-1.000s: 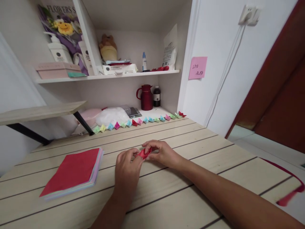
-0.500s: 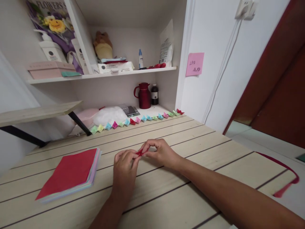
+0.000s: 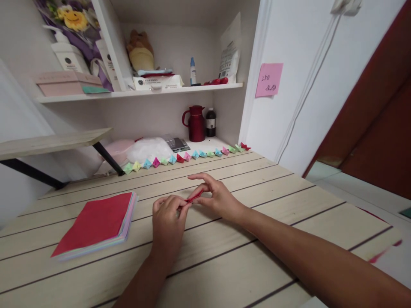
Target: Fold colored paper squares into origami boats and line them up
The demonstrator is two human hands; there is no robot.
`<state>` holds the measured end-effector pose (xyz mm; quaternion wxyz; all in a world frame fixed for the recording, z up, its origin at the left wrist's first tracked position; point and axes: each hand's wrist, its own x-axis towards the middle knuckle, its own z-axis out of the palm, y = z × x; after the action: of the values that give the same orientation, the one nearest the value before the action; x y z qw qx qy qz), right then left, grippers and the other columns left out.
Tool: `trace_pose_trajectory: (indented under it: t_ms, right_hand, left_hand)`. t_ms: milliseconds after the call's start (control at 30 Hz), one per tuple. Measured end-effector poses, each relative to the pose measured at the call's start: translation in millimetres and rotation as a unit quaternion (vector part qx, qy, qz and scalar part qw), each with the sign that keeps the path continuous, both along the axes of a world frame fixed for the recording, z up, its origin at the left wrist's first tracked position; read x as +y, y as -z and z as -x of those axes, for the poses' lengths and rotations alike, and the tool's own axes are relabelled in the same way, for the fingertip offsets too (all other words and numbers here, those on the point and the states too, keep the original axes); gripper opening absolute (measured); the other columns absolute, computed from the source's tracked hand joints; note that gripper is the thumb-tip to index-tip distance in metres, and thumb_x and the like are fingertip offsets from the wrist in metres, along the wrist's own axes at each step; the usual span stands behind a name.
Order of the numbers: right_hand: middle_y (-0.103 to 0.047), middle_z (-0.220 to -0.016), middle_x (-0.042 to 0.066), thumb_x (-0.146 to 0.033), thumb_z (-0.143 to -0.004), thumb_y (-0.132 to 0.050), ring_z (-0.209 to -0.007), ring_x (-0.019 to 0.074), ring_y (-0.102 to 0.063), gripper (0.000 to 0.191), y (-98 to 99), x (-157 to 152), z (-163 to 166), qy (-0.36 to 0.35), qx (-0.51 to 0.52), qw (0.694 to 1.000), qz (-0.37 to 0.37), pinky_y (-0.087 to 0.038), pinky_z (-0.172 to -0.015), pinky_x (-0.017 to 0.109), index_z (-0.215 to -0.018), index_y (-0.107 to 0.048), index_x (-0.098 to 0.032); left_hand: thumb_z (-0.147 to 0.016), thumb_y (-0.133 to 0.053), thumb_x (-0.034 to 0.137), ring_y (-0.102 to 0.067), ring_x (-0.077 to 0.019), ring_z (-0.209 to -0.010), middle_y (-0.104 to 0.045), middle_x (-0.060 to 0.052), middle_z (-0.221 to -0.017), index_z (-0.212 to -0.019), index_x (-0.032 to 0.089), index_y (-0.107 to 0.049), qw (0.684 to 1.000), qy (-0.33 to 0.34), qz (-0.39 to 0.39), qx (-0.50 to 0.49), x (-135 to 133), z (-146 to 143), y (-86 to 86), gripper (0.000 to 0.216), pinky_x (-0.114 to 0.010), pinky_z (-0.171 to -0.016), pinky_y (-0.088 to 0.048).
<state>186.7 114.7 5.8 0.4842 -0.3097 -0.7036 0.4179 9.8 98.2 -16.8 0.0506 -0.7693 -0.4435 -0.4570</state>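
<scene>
A small folded piece of red paper (image 3: 195, 196) is held between my two hands above the slatted wooden table (image 3: 212, 265). My left hand (image 3: 169, 216) pinches its near left end between thumb and fingers. At the other end, my right hand (image 3: 221, 201) grips the paper between thumb and a finger, its index finger lifted and stretched out. The fingers partly cover the paper, so its full shape is hidden. To the left lies a stack of coloured paper sheets (image 3: 96, 222) with a red one on top.
Along the table's back edge runs a row of small folded paper boats (image 3: 180, 158) in several colours. Behind them stand a red jug (image 3: 196, 124) and a dark bottle (image 3: 210, 122). A small raised wooden shelf (image 3: 54, 142) on black legs is at the left.
My right index finger has lifted away from the red paper and straightened. The paper now looks narrower and slanted up to the right. The view has tilted slightly downward.
</scene>
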Motion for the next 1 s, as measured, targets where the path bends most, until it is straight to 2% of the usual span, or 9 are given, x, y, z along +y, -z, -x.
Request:
trace_pose_trajectory:
  t_ms: [133,233,367,433,500,600,700,833,1000]
  right_hand:
    - [-0.073,-0.083,0.002,-0.019,-0.071,-0.075,-0.083,0.0199,-0.071,0.056,6.7,6.5,3.7,-0.027,0.098,0.99,0.099,-0.052,-0.085,0.039,-0.122,-0.053,-0.022]
    - [-0.073,-0.08,0.001,-0.019,-0.066,-0.079,-0.077,0.0191,-0.071,0.058,12.1,12.1,5.5,-0.017,0.151,0.976,0.154,-0.052,-0.081,0.037,-0.118,-0.055,-0.02]
    - [-0.072,-0.071,-0.001,-0.021,-0.061,-0.083,-0.071,0.0189,-0.071,0.059,15.4,16.6,4.1,0.011,0.192,0.962,0.193,-0.052,-0.077,0.035,-0.114,-0.056,-0.019]
    - [-0.072,-0.07,-0.001,-0.021,-0.061,-0.084,-0.071,0.0191,-0.071,0.06,15.4,16.9,3.3,0.008,0.203,0.959,0.199,-0.052,-0.078,0.036,-0.114,-0.056,-0.019]
    - [-0.071,-0.069,-0.001,-0.022,-0.062,-0.083,-0.07,0.0183,-0.07,0.058,14.7,15.9,3.7,0.0,0.2,0.96,0.197,-0.052,-0.078,0.035,-0.113,-0.056,-0.018]
    - [-0.071,-0.068,-0.001,-0.022,-0.064,-0.081,-0.067,0.017,-0.07,0.054,13.8,13.0,6.1,-0.017,0.168,0.969,0.181,-0.052,-0.074,0.034,-0.112,-0.057,-0.018]
    - [-0.071,-0.066,-0.001,-0.022,-0.067,-0.079,-0.064,0.0166,-0.069,0.049,14.9,11.6,8.4,-0.025,0.134,0.977,0.166,-0.052,-0.069,0.031,-0.11,-0.058,-0.017]
    - [-0.071,-0.067,0.0,-0.024,-0.067,-0.079,-0.066,0.0178,-0.07,0.05,19.1,12.9,10.4,-0.028,0.132,0.978,0.159,-0.053,-0.072,0.033,-0.111,-0.057,-0.017]
    - [-0.072,-0.072,0.0,-0.025,-0.065,-0.08,-0.067,0.018,-0.07,0.054,19.7,13.1,13.6,-0.003,0.128,0.982,0.142,-0.053,-0.072,0.034,-0.113,-0.056,-0.019]
  left_hand:
    - [-0.079,-0.067,0.024,-0.061,-0.0161,-0.069,-0.066,0.004,-0.071,-0.071,0.022,-0.056,0.998,-0.021,0.041,-0.049,2.1,-1.0,0.8,0.014,-0.04,-0.086,-0.039]
    - [-0.074,-0.07,0.025,-0.058,-0.0158,-0.064,-0.062,0.003,-0.07,-0.078,0.022,-0.053,0.98,-0.033,0.113,-0.158,6.5,-0.3,2.3,0.017,-0.035,-0.074,-0.045]
    - [-0.074,-0.069,0.027,-0.061,-0.0137,-0.065,-0.059,0.004,-0.076,-0.104,0.021,-0.046,0.925,0.043,0.198,-0.323,14.8,2.7,4.7,0.038,-0.03,-0.067,-0.05]
    - [-0.07,-0.072,0.027,-0.064,-0.013,-0.071,-0.061,0.001,-0.087,-0.12,0.02,-0.043,0.904,0.071,0.229,-0.354,17.8,4.2,5.0,0.058,-0.03,-0.071,-0.053]
    - [-0.066,-0.076,0.028,-0.066,-0.0153,-0.079,-0.063,-0.003,-0.097,-0.126,0.02,-0.047,0.898,0.081,0.26,-0.345,18.5,5.1,4.2,0.067,-0.031,-0.075,-0.053]
    - [-0.068,-0.075,0.031,-0.068,-0.0204,-0.089,-0.07,-0.008,-0.099,-0.105,0.019,-0.066,0.907,0.095,0.285,-0.295,15.5,4.7,1.1,0.04,-0.033,-0.079,-0.053]
    - [-0.07,-0.072,0.032,-0.069,-0.0215,-0.084,-0.074,-0.006,-0.09,-0.086,0.019,-0.072,0.92,0.09,0.274,-0.265,11.4,3.2,-1.7,0.02,-0.033,-0.078,-0.053]
    - [-0.068,-0.072,0.029,-0.067,-0.0198,-0.072,-0.074,-0.002,-0.074,-0.072,0.023,-0.073,0.934,0.051,0.242,-0.259,9.9,1.9,-1.7,0.008,-0.03,-0.07,-0.052]
    - [-0.067,-0.071,0.034,-0.058,-0.0137,-0.049,-0.071,-0.001,-0.064,-0.069,0.021,-0.073,0.918,0.031,0.268,-0.291,10.4,1.3,-1.1,0.013,-0.025,-0.052,-0.047]
